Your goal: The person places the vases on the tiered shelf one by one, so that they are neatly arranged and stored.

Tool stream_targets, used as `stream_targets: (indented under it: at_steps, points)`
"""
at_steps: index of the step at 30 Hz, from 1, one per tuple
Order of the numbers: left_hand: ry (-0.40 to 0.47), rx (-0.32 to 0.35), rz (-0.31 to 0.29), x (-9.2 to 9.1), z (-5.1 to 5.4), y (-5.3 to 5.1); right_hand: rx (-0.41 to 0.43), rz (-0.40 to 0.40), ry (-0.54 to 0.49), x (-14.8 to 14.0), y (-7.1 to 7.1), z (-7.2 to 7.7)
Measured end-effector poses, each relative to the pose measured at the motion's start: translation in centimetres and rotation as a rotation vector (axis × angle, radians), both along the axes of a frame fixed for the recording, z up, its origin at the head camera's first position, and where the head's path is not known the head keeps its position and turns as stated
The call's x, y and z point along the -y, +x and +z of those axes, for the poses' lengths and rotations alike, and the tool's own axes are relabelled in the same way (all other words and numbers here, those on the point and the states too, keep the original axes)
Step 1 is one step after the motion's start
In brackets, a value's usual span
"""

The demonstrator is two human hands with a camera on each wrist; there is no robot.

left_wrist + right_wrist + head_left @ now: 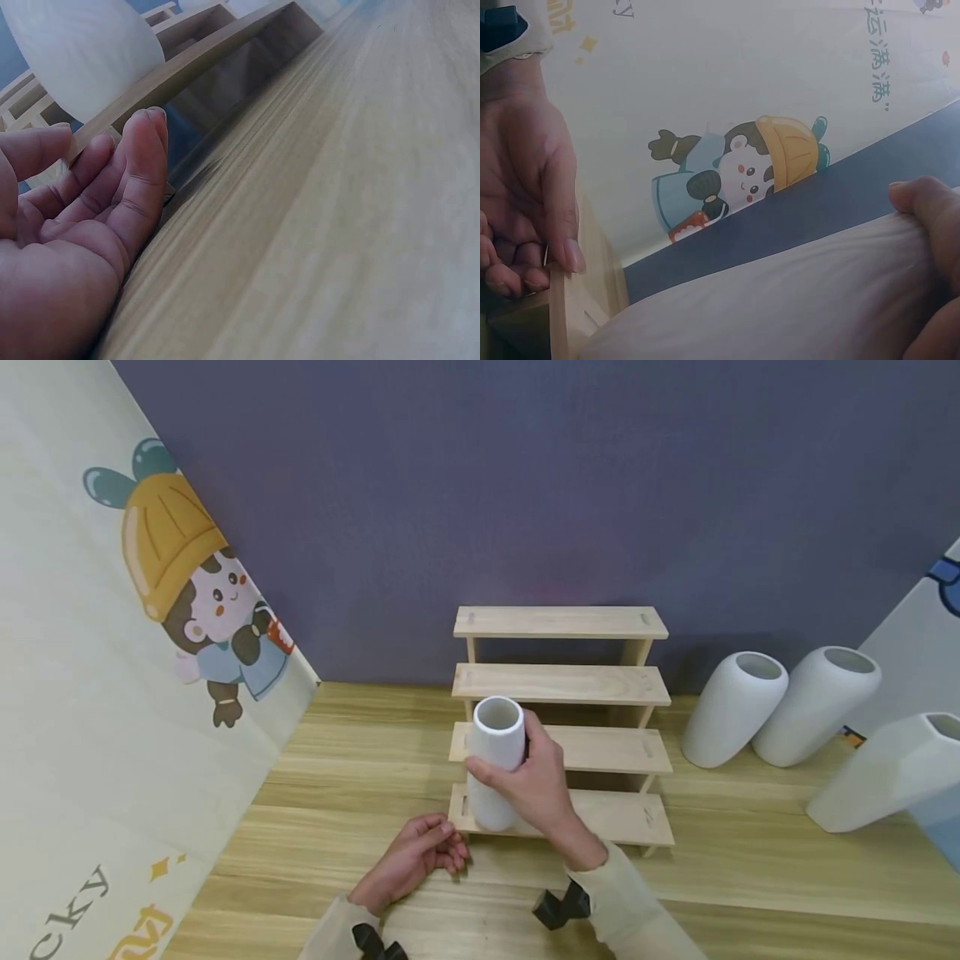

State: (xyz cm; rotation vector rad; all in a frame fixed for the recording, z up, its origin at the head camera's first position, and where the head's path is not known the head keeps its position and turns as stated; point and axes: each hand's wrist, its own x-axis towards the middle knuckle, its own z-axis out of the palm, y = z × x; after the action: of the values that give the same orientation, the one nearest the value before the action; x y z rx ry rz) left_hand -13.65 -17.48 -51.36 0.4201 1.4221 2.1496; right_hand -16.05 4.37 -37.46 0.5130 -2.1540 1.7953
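A white vase (497, 752) stands upright over the left end of the lowest step of a tiered wooden rack (600, 814). My right hand (536, 777) grips it from the right, thumb across the front and fingers behind. In the right wrist view the vase (780, 292) lies large across the bottom, with part of my right hand (937, 247) on its side. My left hand (420, 852) pinches the front left corner of that lowest step. The left wrist view has its thumb (41, 146) at the top edge of the board and the other fingers curled below.
To the rack's right stand two rounded white vases (731, 710) (817, 706) and an angular white vase (885, 772). A dark blue wall (525, 485) rises behind the wooden tabletop (322, 777). At the left is a pale panel with a cartoon figure (217, 585).
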Motion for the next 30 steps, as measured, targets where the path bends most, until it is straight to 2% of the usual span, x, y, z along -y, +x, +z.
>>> stream_targets:
  at_steps: [21, 30]
  points:
    - [0.021, -0.031, -0.007, -0.08, -0.18, -0.08, -0.035, -0.013, 0.083, 0.85, 0.12, 0.02]
    - [0.026, -0.025, -0.011, -0.02, -0.28, -0.13, 0.052, 0.02, 0.122, 0.83, 0.19, 0.46]
